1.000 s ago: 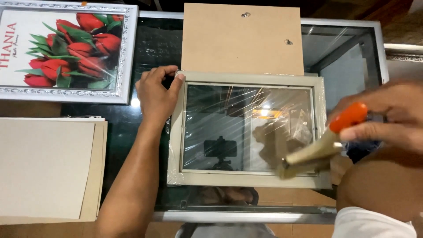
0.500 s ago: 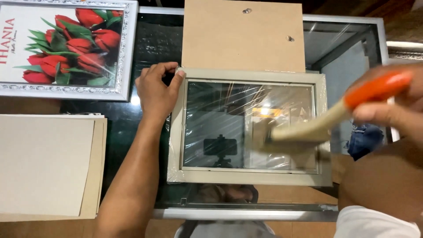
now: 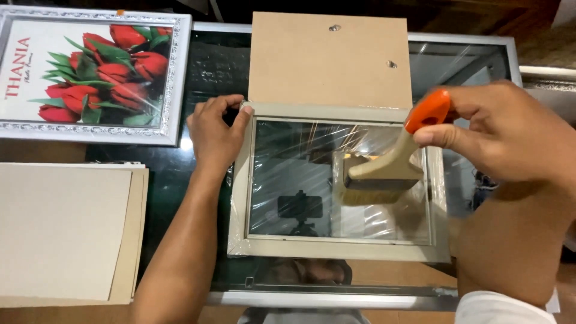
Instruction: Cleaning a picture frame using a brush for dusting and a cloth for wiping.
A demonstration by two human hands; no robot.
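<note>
Currently right hand (image 3: 510, 135) is gripping the orange-handled brush (image 3: 390, 171), bristles sweeping the glass of the grey picture frame (image 3: 336, 249); left hand (image 3: 213, 135) is pinching the frame's top-left corner. Advise light, flat strokes, frame pinned.

I see clear plastic wrap (image 3: 312, 180) packaging the pale rectangular frame (image 3: 240, 198) at the table's middle. Far left lies a silver-framed print (image 3: 90, 75): red tulips, green leaves, red lettering on white.

A framing workshop: a finished tulip picture frame (image 3: 90, 75), stacked backing boards (image 3: 66, 231), glass worktable (image 3: 204, 66).
</note>
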